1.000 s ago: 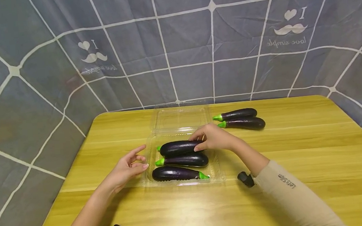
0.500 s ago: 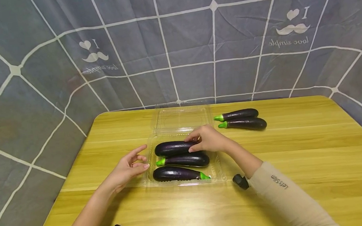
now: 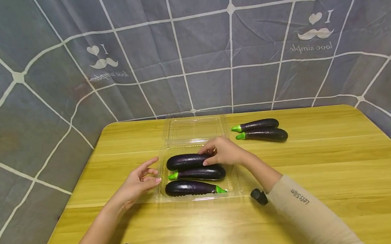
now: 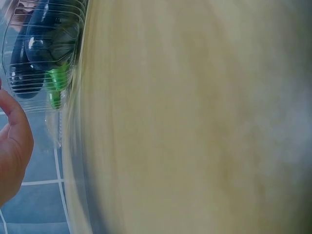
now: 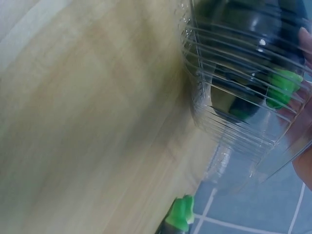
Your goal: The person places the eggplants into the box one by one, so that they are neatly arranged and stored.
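An open clear plastic clamshell box [image 3: 236, 180] lies on the table with dark purple eggplants inside. My right hand [image 3: 227, 151] pinches the right end of the far eggplant [image 3: 184, 161], thumb on the near side and fingers behind it. In front of that one lie a middle eggplant [image 3: 203, 173], green stem to the left, and a near eggplant [image 3: 189, 187], stem to the right. At the box's left wall my left hand [image 3: 136, 185] has loosely spread fingers, the thumb tip right at the rim. Through the box wall, the left wrist view shows green stems [image 4: 58, 75].
The box's clear lid [image 3: 196, 127] is folded back toward the curtain [image 3: 209, 86]. To its right, two more eggplants lie side by side, a far one [image 3: 260, 124] and a nearer one [image 3: 267, 134]. The wooden table [image 3: 324, 157] ends at the curtain.
My right hand has shifted slightly left with the far eggplant, mostly in the first half second. A green tip at that eggplant's left end is now covered. My left hand has stayed put.
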Demonstrator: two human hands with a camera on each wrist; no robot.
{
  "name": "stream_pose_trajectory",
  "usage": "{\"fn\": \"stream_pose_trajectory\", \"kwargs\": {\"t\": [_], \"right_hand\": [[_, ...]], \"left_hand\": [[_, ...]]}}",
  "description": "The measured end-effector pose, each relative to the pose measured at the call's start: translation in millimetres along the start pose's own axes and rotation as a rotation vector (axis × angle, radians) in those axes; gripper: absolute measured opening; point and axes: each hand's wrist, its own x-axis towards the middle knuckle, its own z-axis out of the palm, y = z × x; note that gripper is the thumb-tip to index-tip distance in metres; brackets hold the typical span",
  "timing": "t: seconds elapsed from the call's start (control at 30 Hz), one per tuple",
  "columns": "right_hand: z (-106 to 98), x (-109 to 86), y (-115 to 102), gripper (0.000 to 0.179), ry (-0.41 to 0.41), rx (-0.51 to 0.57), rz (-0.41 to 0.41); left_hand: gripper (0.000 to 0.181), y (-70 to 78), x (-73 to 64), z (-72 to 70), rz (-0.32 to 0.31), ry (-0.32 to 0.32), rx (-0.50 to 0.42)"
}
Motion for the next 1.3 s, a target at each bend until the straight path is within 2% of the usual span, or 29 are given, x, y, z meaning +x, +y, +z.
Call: {"fn": "stream_pose_trajectory", "kwargs": {"t": [0.2, 0.53, 0.7, 1.0, 1.13, 1.3], "right_hand": [[2, -0.3, 1, 0.029, -0.018, -0.02, -0.029], [-1, -1.9, -1, 0.03, -0.023, -0.016, -0.016], [-6, -5.0, -2, 0.03, -0.015, 0.049, 0.012], [-22, -19.6, 6, 0.038, 0.049, 0.173, 0.078], [-31, -28.8, 12, 0.039, 0.093, 0.171, 0.085], [-42, -42.0, 19, 0.04, 0.143, 0.101, 0.112]], "left_hand": [[0.073, 0.1, -1.7, -0.5, -0.007, 0.001, 0.001], [0.072, 1.4, -1.6, -0.7, 0.003, 0.004, 0.006], [0.072, 2.1, -0.7, -0.6, 0.007, 0.006, 0.007], [0.072, 1.0, -0.4, -0.2, 0.0, 0.011, 0.014], [0.072, 0.4, -0.3, 0.0, -0.006, 0.012, 0.015], [0.072, 0.3, 0.3, 0.4, -0.008, 0.012, 0.022]]}}
